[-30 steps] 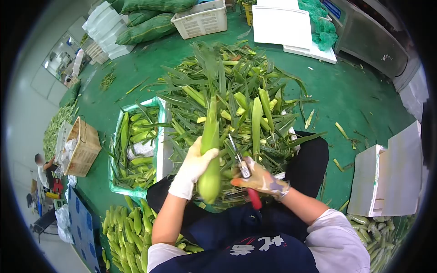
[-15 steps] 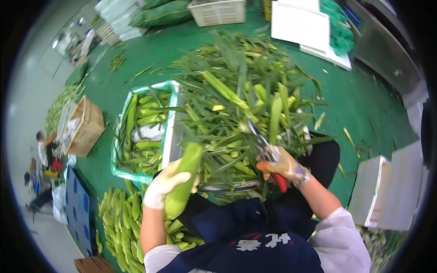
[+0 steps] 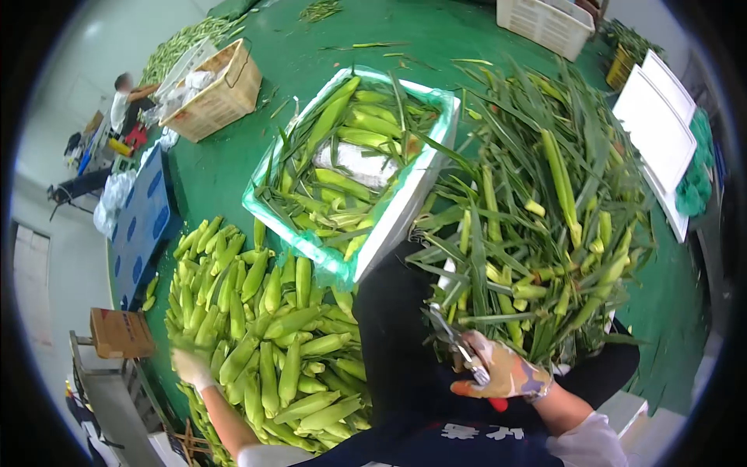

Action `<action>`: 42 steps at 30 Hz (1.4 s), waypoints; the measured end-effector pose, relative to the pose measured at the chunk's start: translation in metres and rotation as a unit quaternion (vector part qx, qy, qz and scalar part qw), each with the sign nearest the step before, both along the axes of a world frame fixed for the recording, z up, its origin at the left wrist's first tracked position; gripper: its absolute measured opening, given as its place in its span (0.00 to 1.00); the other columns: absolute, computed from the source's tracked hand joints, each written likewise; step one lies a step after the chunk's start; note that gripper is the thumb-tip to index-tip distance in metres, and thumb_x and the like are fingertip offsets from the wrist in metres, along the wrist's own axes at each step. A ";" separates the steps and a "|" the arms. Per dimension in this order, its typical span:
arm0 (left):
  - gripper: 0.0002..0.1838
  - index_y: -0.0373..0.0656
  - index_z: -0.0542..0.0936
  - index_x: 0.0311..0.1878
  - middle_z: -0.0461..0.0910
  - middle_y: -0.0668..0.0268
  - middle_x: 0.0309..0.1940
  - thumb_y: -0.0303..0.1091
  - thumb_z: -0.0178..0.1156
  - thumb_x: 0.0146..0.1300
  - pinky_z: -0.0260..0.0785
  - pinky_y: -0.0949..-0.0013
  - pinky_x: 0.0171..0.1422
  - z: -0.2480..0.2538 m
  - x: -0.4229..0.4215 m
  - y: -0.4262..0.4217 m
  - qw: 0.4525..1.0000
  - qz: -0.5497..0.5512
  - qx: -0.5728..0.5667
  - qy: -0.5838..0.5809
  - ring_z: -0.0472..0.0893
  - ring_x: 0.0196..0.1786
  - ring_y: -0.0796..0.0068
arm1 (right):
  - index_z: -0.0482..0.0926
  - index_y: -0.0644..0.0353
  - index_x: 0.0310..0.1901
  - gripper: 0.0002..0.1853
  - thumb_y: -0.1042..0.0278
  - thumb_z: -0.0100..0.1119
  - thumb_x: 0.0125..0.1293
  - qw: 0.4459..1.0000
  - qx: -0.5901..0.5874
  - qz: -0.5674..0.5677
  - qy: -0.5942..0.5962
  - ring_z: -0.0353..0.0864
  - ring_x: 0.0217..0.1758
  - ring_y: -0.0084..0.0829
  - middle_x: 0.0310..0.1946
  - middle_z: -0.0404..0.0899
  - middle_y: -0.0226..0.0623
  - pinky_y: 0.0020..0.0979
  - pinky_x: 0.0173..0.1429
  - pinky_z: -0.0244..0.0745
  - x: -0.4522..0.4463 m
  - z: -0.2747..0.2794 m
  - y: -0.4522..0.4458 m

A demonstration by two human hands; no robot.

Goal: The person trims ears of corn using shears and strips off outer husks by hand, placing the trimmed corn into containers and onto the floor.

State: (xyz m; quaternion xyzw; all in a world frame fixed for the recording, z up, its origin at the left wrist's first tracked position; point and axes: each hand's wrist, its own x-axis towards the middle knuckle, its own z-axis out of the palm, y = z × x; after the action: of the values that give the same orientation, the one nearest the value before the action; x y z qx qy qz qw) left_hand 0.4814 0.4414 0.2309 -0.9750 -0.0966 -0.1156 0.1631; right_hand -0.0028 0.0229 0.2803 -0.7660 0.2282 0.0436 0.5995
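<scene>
My right hand (image 3: 504, 367), in a patterned glove, grips pruning shears (image 3: 459, 342) with a red handle. Their metal blades point up and left, beside the heap of corn stalks and leaves (image 3: 545, 218). Far to the left, my left hand (image 3: 193, 367), in a pale glove, is at the edge of a large pile of corn ears in green husks (image 3: 280, 350). Motion smears its fingers, so I cannot make out whether an ear is in them.
Ahead stands a foam box (image 3: 389, 233) lined with green plastic, holding corn and a white wrapped bundle (image 3: 354, 163). A blue pallet (image 3: 144, 222) leans at the left, near a beige crate (image 3: 218, 93). Another person (image 3: 128, 101) sits beyond. White foam lids (image 3: 657, 124) stand right.
The view has turned left. My left hand has moved from above my lap to the corn pile; the ear it held no longer shows clearly. My right hand still grips the shears.
</scene>
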 end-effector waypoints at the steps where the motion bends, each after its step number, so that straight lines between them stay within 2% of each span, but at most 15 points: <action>1: 0.25 0.39 0.73 0.57 0.79 0.53 0.47 0.38 0.63 0.58 0.75 0.58 0.53 0.005 0.001 -0.027 0.998 0.024 0.047 -0.041 0.81 0.50 0.59 | 0.64 0.64 0.57 0.40 0.47 0.73 0.50 1.000 -0.025 -0.007 0.003 0.83 0.37 0.42 0.35 0.82 0.42 0.36 0.44 0.76 0.000 -0.003 -0.003; 2: 0.24 0.40 0.73 0.58 0.78 0.55 0.48 0.36 0.61 0.59 0.76 0.58 0.52 0.015 0.012 -0.061 0.991 0.043 0.096 -0.084 0.81 0.49 0.61 | 0.65 0.65 0.57 0.40 0.50 0.74 0.49 0.998 -0.064 -0.014 0.019 0.82 0.35 0.40 0.32 0.81 0.40 0.35 0.44 0.75 -0.002 -0.010 -0.007; 3: 0.23 0.39 0.73 0.58 0.76 0.55 0.51 0.33 0.61 0.58 0.75 0.59 0.53 -0.015 0.044 -0.078 0.965 -0.179 0.038 -0.186 0.81 0.49 0.62 | 0.65 0.65 0.56 0.39 0.52 0.75 0.48 0.997 -0.054 -0.046 0.021 0.80 0.34 0.37 0.30 0.79 0.38 0.34 0.42 0.75 0.003 -0.010 -0.011; 6: 0.15 0.35 0.81 0.44 0.80 0.52 0.47 0.21 0.62 0.50 0.71 0.58 0.58 -0.043 0.036 -0.250 0.888 -0.434 -0.141 -0.053 0.80 0.51 0.57 | 0.66 0.65 0.54 0.38 0.59 0.77 0.46 0.982 0.059 -0.149 0.100 0.75 0.31 0.30 0.28 0.76 0.35 0.32 0.37 0.72 0.001 -0.027 -0.021; 9: 0.15 0.36 0.80 0.41 0.80 0.53 0.42 0.19 0.53 0.48 0.70 0.55 0.56 -0.094 0.042 -0.382 0.714 -0.666 -0.213 0.029 0.78 0.51 0.53 | 0.67 0.65 0.52 0.36 0.59 0.77 0.44 0.977 -0.001 -0.187 0.104 0.76 0.30 0.30 0.29 0.76 0.35 0.31 0.37 0.72 -0.007 -0.044 -0.020; 12: 0.19 0.49 0.78 0.50 0.78 0.64 0.48 0.30 0.63 0.52 0.65 0.54 0.60 -0.166 0.075 -0.432 0.719 -0.637 0.105 0.258 0.75 0.57 0.64 | 0.69 0.63 0.47 0.32 0.60 0.78 0.43 0.966 0.024 -0.225 0.123 0.76 0.30 0.29 0.29 0.77 0.34 0.30 0.36 0.72 -0.005 -0.021 -0.029; 16: 0.29 0.53 0.79 0.53 0.76 0.62 0.49 0.44 0.71 0.43 0.65 0.55 0.59 -0.148 0.083 -0.450 0.663 -0.654 0.208 0.297 0.75 0.56 0.62 | 0.69 0.62 0.42 0.27 0.63 0.75 0.44 0.961 -0.004 -0.233 0.152 0.71 0.26 0.27 0.25 0.74 0.32 0.30 0.33 0.70 -0.024 -0.029 -0.024; 18: 0.29 0.51 0.82 0.49 0.77 0.64 0.45 0.46 0.72 0.39 0.68 0.60 0.55 -0.113 0.082 -0.433 0.642 -0.698 0.153 0.278 0.76 0.53 0.63 | 0.69 0.62 0.40 0.25 0.64 0.74 0.45 0.956 0.009 -0.270 0.111 0.69 0.25 0.25 0.23 0.72 0.30 0.29 0.31 0.68 -0.029 -0.033 -0.017; 21: 0.26 0.48 0.82 0.47 0.77 0.61 0.42 0.43 0.69 0.40 0.71 0.60 0.51 -0.040 0.066 -0.393 0.701 -0.687 0.020 0.189 0.77 0.49 0.59 | 0.68 0.62 0.43 0.27 0.64 0.74 0.45 0.959 0.007 -0.262 0.109 0.68 0.25 0.25 0.23 0.71 0.29 0.27 0.32 0.69 -0.027 -0.019 -0.011; 25: 0.26 0.38 0.78 0.49 0.81 0.52 0.40 0.42 0.69 0.47 0.74 0.60 0.47 0.039 0.039 -0.356 0.758 -0.593 -0.198 0.184 0.82 0.41 0.55 | 0.65 0.63 0.55 0.39 0.53 0.75 0.46 0.969 -0.080 -0.165 0.167 0.82 0.40 0.46 0.36 0.80 0.47 0.42 0.46 0.76 -0.009 -0.002 -0.007; 29: 0.31 0.33 0.73 0.55 0.83 0.57 0.39 0.40 0.73 0.51 0.73 0.69 0.48 0.109 -0.058 -0.357 0.614 -0.568 -0.443 0.324 0.80 0.41 0.72 | 0.64 0.64 0.58 0.41 0.49 0.73 0.48 0.979 -0.119 -0.151 0.073 0.80 0.47 0.51 0.43 0.78 0.54 0.43 0.51 0.75 0.032 0.010 0.000; 32: 0.26 0.41 0.74 0.50 0.78 0.58 0.40 0.35 0.72 0.48 0.74 0.62 0.44 0.121 -0.125 -0.363 0.656 -0.723 -0.195 0.094 0.82 0.40 0.59 | 0.63 0.65 0.58 0.40 0.50 0.72 0.51 0.974 -0.128 -0.182 -0.046 0.77 0.37 0.40 0.35 0.75 0.44 0.39 0.43 0.73 0.040 0.004 0.000; 36: 0.25 0.45 0.74 0.47 0.75 0.60 0.36 0.35 0.72 0.44 0.72 0.59 0.37 0.119 -0.190 -0.370 0.638 -0.752 -0.154 0.059 0.79 0.38 0.57 | 0.67 0.61 0.55 0.36 0.49 0.72 0.52 0.968 0.005 -0.238 -0.080 0.67 0.34 0.31 0.31 0.69 0.37 0.34 0.41 0.68 0.000 0.015 -0.001; 39: 0.26 0.45 0.74 0.47 0.74 0.60 0.36 0.34 0.72 0.42 0.71 0.59 0.36 0.124 -0.224 -0.375 0.588 -0.804 -0.077 0.047 0.79 0.36 0.58 | 0.64 0.65 0.56 0.39 0.53 0.73 0.49 0.945 -0.180 -0.270 0.045 0.81 0.38 0.44 0.34 0.78 0.50 0.41 0.41 0.74 -0.044 0.047 0.015; 42: 0.27 0.46 0.74 0.49 0.74 0.62 0.35 0.32 0.69 0.42 0.69 0.60 0.34 0.140 -0.258 -0.383 0.464 -0.881 0.056 0.073 0.78 0.35 0.59 | 0.64 0.64 0.54 0.37 0.51 0.70 0.49 0.861 -0.365 -0.354 -0.011 0.82 0.38 0.46 0.33 0.78 0.50 0.43 0.41 0.77 -0.083 0.045 0.036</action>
State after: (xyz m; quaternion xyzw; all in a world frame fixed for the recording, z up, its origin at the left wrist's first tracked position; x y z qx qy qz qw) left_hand 0.2230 0.0584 0.3705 -0.5364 0.8329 -0.1319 0.0354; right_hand -0.0853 0.0594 0.3249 -0.7979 0.4770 -0.2667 0.2544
